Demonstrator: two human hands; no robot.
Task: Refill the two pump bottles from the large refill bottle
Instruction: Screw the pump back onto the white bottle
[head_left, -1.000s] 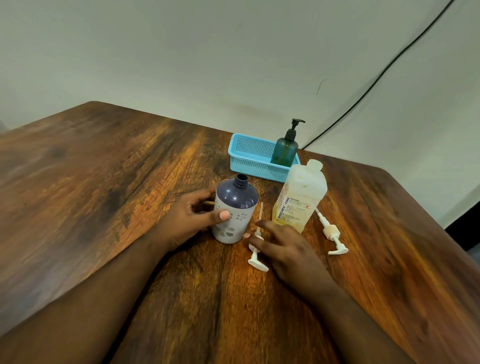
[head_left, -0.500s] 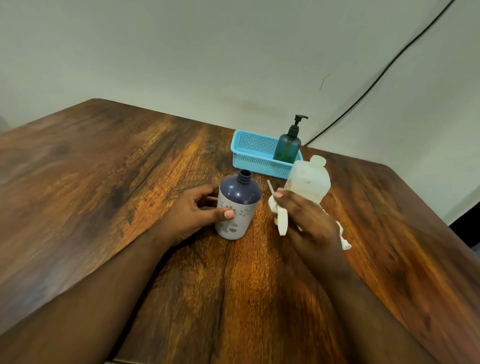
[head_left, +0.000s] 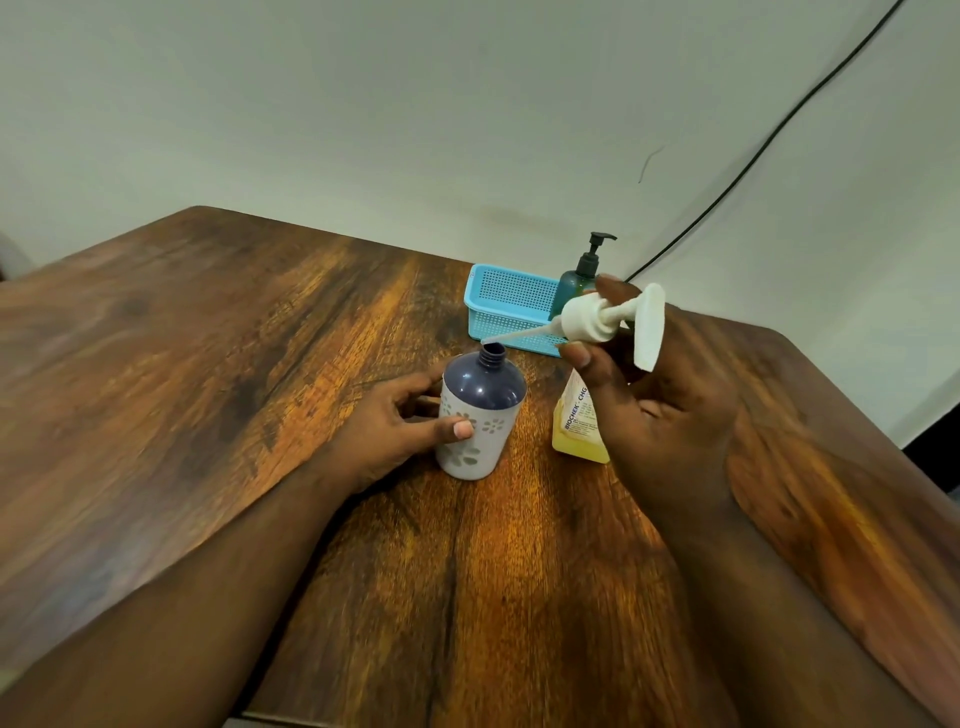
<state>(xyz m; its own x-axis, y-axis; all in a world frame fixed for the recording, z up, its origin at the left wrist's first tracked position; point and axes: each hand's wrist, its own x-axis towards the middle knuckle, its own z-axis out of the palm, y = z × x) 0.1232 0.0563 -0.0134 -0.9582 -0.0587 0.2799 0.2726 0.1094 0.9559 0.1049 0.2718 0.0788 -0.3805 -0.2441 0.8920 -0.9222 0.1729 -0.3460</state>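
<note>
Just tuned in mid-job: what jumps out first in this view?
The right hand holds a white pump up at centre right, its tube tip at the open neck of the purple bottle, which the left hand grips on the table. Behind the right hand stands the refill bottle; a green pump bottle sits in the blue basket.

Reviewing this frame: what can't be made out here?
Head view only:
- Refill bottle: top and cap hidden by the right hand.
- Purple bottle: fill level hidden by opaque walls.
- Second pump: behind right hand, not visible.
- Green bottle: lower part hidden by basket.
</note>
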